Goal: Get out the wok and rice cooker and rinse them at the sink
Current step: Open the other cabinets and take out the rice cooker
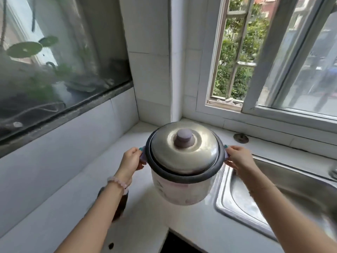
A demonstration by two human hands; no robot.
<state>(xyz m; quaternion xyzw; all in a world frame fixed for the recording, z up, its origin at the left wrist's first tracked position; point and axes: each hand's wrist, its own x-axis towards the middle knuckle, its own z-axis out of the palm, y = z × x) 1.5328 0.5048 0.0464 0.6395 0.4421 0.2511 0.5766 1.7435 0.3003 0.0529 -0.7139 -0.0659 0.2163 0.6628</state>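
— Where's the rice cooker (184, 161)?

— In the air, above the white worktop (76, 203), near its back corner and just left of the sink (273, 194). It's tipped a little toward the person. A round pale body with a faded print, a thick dark rim, and a domed, dull metal lid (184, 152) topped by a stubby greyish-purple knob (184, 138).

— And the hands?

— The left hand (132, 159) is closed around the small pale side handle on that side, the right hand (238, 157) closed on the matching handle opposite. A beaded bracelet (118, 182) sits on the left wrist.

— The sink?

— Shiny steel, rounded corners, sunk into the worktop's right part. A flat round metal plug (241, 138) lies on the tiled ledge behind it, under the window (264, 57). Something dark stands on the worktop behind the left forearm; I can't tell what.
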